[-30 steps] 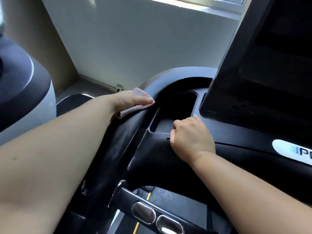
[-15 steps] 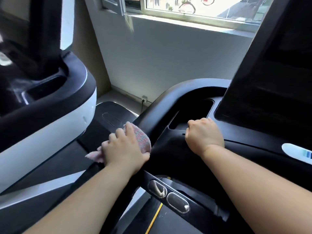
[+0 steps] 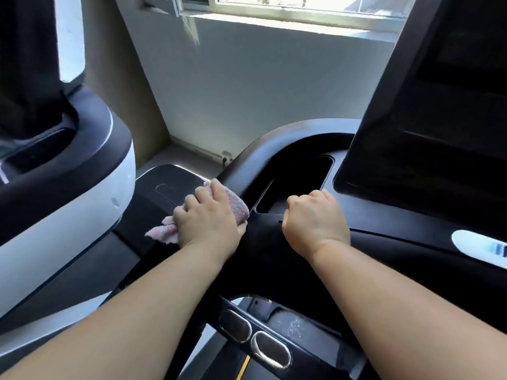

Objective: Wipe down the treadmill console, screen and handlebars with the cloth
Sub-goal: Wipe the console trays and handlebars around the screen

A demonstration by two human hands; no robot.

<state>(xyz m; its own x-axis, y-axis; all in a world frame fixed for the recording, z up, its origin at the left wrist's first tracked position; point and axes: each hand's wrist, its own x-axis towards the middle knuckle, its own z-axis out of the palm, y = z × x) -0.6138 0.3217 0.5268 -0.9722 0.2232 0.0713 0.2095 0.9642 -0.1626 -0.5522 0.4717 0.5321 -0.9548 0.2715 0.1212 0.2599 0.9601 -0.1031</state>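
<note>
Left hand (image 3: 208, 223) grips the pink cloth (image 3: 236, 206) against the handlebar (image 3: 260, 148), right hand (image 3: 315, 218) rests fisted on the console (image 3: 389, 250)

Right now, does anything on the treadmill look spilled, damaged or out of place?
Only one thing: whitish speckled marks on the dark surface below the console, beside the metal sensor pads, possibly dust or dried splashes. Nothing looks broken or askew.

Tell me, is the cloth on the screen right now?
No, the left hand presses the cloth on the left handlebar, and the screen off to the right has nothing touching it.
</note>
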